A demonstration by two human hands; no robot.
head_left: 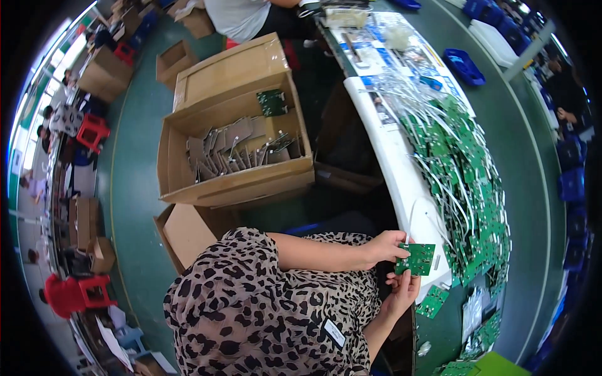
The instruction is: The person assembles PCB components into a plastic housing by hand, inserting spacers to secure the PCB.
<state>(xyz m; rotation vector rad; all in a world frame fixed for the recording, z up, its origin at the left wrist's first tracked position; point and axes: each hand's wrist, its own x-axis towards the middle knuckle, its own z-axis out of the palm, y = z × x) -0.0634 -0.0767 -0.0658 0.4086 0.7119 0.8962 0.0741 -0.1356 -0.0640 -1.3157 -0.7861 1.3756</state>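
Note:
A green circuit board (419, 259) is held near the edge of the white work surface. My left hand (385, 247) is closed on its upper left corner, where a white cable (411, 220) meets the board beside my fingertips. Whether the cable's end is plugged in cannot be made out. My right hand (402, 293) grips the board's lower edge between thumb and fingers. Just below, another green circuit board (432, 302) lies on the bench. To the right spreads a long heap of green circuit boards (467, 207) with white cables across it.
An open cardboard box (235, 188) with boards and cardboard dividers stands at my left. The white padded strip (392, 163) edges the bench. A blue tray (464, 66) sits at the far end, and a clear plastic bag (473, 315) lies near the heap. Other people sit further off.

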